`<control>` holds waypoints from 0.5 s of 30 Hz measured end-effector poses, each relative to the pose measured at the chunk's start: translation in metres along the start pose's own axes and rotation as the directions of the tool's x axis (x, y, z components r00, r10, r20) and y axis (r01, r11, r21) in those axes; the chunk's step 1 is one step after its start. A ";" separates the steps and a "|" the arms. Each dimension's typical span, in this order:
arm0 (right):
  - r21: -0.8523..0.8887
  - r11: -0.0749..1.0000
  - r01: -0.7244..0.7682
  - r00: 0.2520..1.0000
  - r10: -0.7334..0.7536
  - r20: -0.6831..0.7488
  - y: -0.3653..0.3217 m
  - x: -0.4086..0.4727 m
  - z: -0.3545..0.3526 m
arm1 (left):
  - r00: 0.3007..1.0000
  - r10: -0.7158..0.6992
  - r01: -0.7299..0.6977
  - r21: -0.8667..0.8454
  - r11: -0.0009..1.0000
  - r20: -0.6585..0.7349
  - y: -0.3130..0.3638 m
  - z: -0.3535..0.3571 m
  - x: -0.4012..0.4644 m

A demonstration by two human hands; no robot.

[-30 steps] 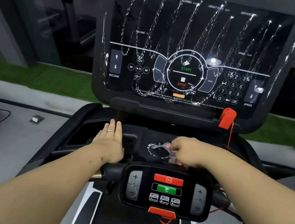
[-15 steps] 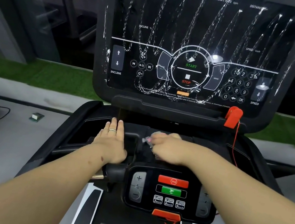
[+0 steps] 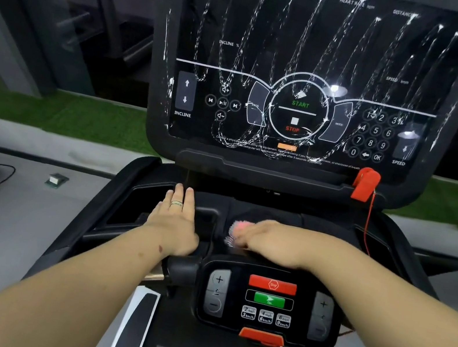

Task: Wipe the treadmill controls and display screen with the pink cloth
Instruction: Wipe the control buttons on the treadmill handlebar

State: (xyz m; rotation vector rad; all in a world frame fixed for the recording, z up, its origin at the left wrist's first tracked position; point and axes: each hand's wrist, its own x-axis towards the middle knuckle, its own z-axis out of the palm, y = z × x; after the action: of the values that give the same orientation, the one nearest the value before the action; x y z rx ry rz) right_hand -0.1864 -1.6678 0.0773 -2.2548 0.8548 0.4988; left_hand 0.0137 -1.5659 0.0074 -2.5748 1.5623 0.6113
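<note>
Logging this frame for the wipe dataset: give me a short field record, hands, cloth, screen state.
left hand: flat, fingers straight, resting on the console tray left of centre; ring on one finger
right hand: pressing the pink cloth onto the tray
pink cloth: mostly hidden under the right hand, only its left edge shows
display screen: streaked with white foam lines, not yet wiped
lower control panel: nearer than both hands, untouched
red safety clip: at the screen's lower right corner

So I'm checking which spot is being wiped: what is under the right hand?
The pink cloth shows from under the right hand, pressed on the black console tray. The rest of the cloth is covered.
</note>
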 end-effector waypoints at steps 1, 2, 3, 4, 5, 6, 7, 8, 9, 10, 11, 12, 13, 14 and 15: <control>-0.033 0.999 -0.001 1.000 0.002 0.020 0.007 -0.001 -0.004 | 1.000 0.002 -0.002 -0.004 1.000 0.000 0.000 0.000 0.000; -0.061 0.997 -0.045 0.999 0.046 0.010 0.009 -0.008 -0.008 | 1.000 0.002 -0.002 -0.008 1.000 -0.002 0.000 0.000 0.000; -0.052 0.996 -0.075 0.997 0.073 -0.029 0.017 -0.006 -0.009 | 1.000 0.001 -0.001 -0.011 1.000 -0.004 0.000 -0.001 0.000; -0.025 0.992 -0.120 0.992 0.119 -0.041 0.013 -0.008 -0.017 | 1.000 0.001 -0.001 -0.015 1.000 -0.005 0.000 -0.001 0.000; 0.029 0.993 -0.114 0.990 0.116 -0.075 0.010 -0.003 -0.020 | 1.000 0.003 -0.003 -0.017 1.000 -0.006 0.000 -0.001 0.000; 0.026 0.994 -0.105 0.990 0.107 -0.093 0.000 0.000 -0.019 | 1.000 0.003 -0.003 -0.016 1.000 -0.007 0.000 -0.001 0.000; 0.016 0.996 -0.090 0.991 0.091 -0.102 -0.006 0.005 -0.016 | 1.000 0.002 -0.002 -0.015 1.000 -0.009 0.000 0.000 0.000; 0.017 0.997 -0.076 0.994 0.077 -0.082 -0.013 0.007 -0.011 | 1.000 0.000 0.000 -0.015 1.000 -0.011 0.000 -0.001 -0.001; 0.043 0.998 -0.056 0.997 0.058 -0.052 -0.014 0.008 -0.005 | 1.000 -0.001 0.001 -0.015 1.000 -0.012 0.000 -0.001 -0.001; 0.047 0.997 -0.058 0.998 0.059 -0.028 -0.014 0.003 -0.003 | 1.000 -0.002 0.002 -0.018 1.000 -0.008 0.000 -0.001 -0.001; 0.050 0.996 -0.073 0.997 0.073 -0.002 -0.007 -0.003 -0.004 | 1.000 -0.002 0.002 -0.021 1.000 -0.004 0.000 -0.001 -0.001; 0.044 0.995 -0.091 0.995 0.090 0.033 -0.002 -0.011 -0.007 | 1.000 -0.003 0.003 -0.022 1.000 -0.001 0.001 -0.001 -0.002; 0.064 0.992 -0.108 0.994 0.105 0.042 0.007 -0.014 -0.011 | 1.000 -0.004 0.004 -0.023 1.000 0.000 0.001 -0.001 -0.002; 0.092 0.985 -0.145 0.989 0.143 0.023 0.012 -0.015 -0.015 | 1.000 -0.004 0.004 -0.023 1.000 0.000 0.001 -0.001 -0.002; 0.123 0.981 -0.151 0.988 0.154 -0.011 0.015 -0.013 -0.019 | 1.000 -0.005 0.005 -0.022 1.000 -0.004 0.001 -0.001 -0.001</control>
State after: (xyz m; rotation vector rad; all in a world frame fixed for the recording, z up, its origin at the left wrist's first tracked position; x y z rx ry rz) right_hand -0.2036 -1.6836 0.0907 -2.0968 1.0464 0.4800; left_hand 0.0131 -1.5655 0.0092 -2.5964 1.5590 0.6269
